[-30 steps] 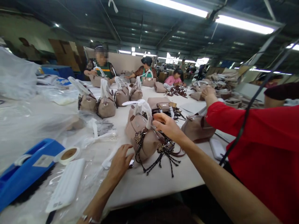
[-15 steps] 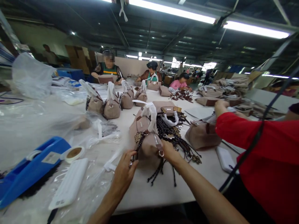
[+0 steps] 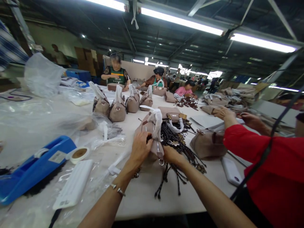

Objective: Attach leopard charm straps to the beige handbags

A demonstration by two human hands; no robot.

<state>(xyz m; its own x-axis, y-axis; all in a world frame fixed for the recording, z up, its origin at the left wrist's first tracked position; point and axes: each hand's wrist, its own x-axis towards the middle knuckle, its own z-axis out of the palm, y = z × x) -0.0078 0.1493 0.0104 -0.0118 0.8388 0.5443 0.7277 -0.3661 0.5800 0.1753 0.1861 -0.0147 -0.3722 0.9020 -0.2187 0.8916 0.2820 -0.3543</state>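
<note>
A taupe handbag (image 3: 155,149) with white-wrapped handles (image 3: 157,125) stands on the table in front of me. My left hand (image 3: 142,145) is closed on the bag's upper left side, beside the handle base. At the right end, next to a metal ring, my right hand (image 3: 171,155) grips the bag; its fingertips are partly hidden behind it. Dark braided tassels (image 3: 175,136) with patterned charms lie heaped to the right, some strands hanging toward the table's front. Another taupe bag (image 3: 169,110) lies behind the heap.
Several handbags (image 3: 118,110) stand behind on the left. A blue tape dispenser (image 3: 57,155), tape roll (image 3: 79,154) and white power strip (image 3: 73,185) lie left among clear plastic. A red-sleeved person (image 3: 256,139) works at right by a bag (image 3: 209,144) and white phone (image 3: 231,171). Others sit opposite.
My left hand has moved from the braided strap up onto the bag's top. My right hand stays at the bag's right end. The red-sleeved person's hands have shifted, and the view has turned slightly.
</note>
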